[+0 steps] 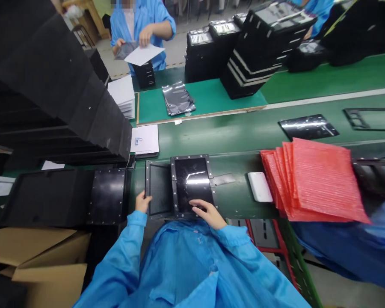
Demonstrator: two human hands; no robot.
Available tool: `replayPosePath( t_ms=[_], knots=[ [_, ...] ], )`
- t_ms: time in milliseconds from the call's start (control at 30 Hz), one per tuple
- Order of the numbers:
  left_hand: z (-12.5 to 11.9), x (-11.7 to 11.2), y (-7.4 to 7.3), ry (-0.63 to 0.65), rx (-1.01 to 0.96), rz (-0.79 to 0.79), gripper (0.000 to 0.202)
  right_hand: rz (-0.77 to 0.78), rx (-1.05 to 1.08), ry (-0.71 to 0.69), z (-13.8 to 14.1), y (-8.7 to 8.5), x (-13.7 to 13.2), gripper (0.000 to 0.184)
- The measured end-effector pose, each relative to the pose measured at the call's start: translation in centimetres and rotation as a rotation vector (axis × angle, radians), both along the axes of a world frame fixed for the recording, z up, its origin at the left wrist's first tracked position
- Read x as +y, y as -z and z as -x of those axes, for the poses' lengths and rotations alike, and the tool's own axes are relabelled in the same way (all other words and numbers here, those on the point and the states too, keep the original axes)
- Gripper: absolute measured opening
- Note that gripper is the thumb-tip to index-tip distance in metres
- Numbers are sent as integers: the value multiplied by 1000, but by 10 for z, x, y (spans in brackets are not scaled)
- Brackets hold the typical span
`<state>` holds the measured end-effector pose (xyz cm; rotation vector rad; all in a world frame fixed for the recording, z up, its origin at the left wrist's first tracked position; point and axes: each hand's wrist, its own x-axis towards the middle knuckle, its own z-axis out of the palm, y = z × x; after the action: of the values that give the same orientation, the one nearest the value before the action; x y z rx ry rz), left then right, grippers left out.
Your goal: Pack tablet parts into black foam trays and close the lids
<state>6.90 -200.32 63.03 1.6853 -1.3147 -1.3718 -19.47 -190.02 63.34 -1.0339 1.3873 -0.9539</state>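
Here at the green bench (237, 203), the left hand (143, 202) is on the left rim of a black recessed panel (160, 188): thumb over the frame's face, the other fingers curled at its outer side, closed on that edge near the lower corner. Right up against that panel, on its right, sits the glossy black panel (192, 177) with its studded border, a streak of light running across the sheen.

Over to the right hand (209, 214), and it's loosely spread, thumb and forefinger parted, gripping nothing. Its fingertips sit over the lower part of the glossy face, so most of that panel lies beyond them, toward the far side of the bench; whether they touch the surface or hang just above it, I can't tell.

Just beyond the studded border, on the right, a thin grey strip (223, 179) lies flat. Farther right comes a white device (259, 187), right beside the red bubble bags (324, 179).
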Motion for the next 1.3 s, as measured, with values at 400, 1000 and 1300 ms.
replayPosePath(
  t_ms=[400,1000,1300],
  knots=[
    [138,97,-38,616,-504,377,53,-52,-357,240,41,11,-10,53],
    [22,28,-29,422,-664,419,44,75,-17,836,120,5,-5,43],
    [-140,-51,6,-553,-998,28,62,38,20,-124,-87,-16,-82,39]
  ],
)
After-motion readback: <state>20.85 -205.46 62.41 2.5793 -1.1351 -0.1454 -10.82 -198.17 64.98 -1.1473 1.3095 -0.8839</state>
